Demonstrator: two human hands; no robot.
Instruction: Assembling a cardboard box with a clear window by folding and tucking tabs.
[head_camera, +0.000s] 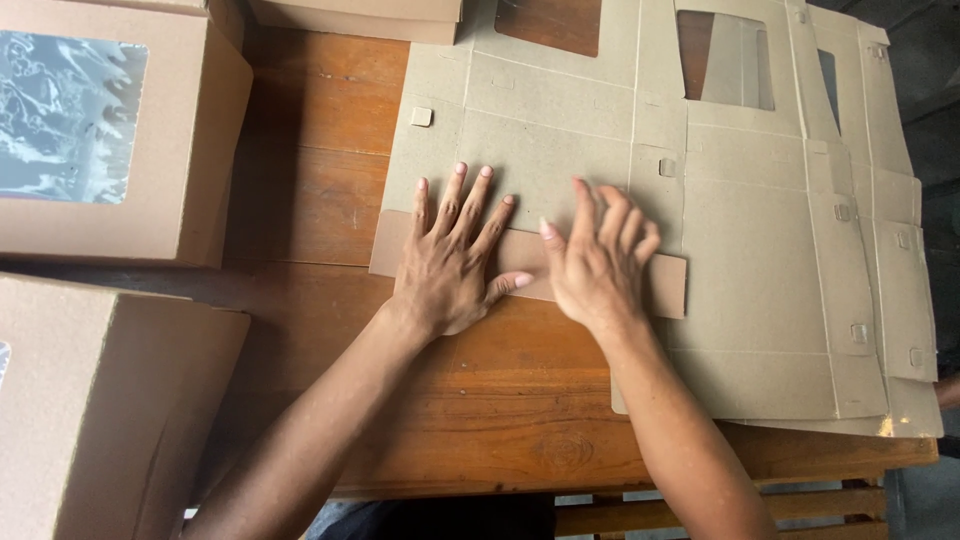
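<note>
Now we press both the left hand and right hand flat, fingers spread (gripping nothing), creasing the folded flap of the flat box blank evenly.

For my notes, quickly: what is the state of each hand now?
Left hand: open, flat on the folded flap of the flat cardboard sheet.
Right hand: open, fingers bent, pressing the same flap.

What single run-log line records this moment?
left hand: flat on folded flap | right hand: pressing same flap | flat cardboard sheet: on wooden table | windowed box: left
</note>
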